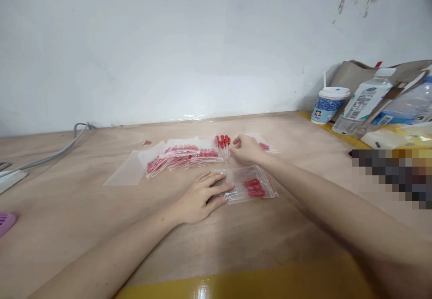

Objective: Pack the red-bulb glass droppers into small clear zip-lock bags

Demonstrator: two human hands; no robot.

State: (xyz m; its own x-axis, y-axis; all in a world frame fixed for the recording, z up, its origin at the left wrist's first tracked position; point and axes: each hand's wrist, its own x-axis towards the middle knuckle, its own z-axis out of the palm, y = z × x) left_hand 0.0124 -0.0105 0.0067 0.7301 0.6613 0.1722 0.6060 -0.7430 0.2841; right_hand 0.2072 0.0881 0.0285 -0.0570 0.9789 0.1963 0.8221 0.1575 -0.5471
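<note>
A clear zip bag [238, 179] with several red-bulbed droppers [254, 191] in it lies flat on the table. My left hand [202, 195] rests on the bag's left end, fingers spread. Beyond the bag, loose droppers [222, 140] with red bulbs and thin clear tubes lie side by side. Right beside them is my right hand [248, 148], its fingers curled together; whatever they pinch is hidden. To the left, filled zip bags [182, 155] with red bulbs overlap in a pile. Another bag [265, 146] with red bulbs sits partly behind my right hand.
Flat translucent bags [126, 170] lie left of the pile. A grey cable [64, 148] runs along the left side, above a purple object [6, 222]. At the right stand a paper cup [329, 105], a leaning plastic bottle [366, 103] and a beige bag [347, 76]. A wall closes the back.
</note>
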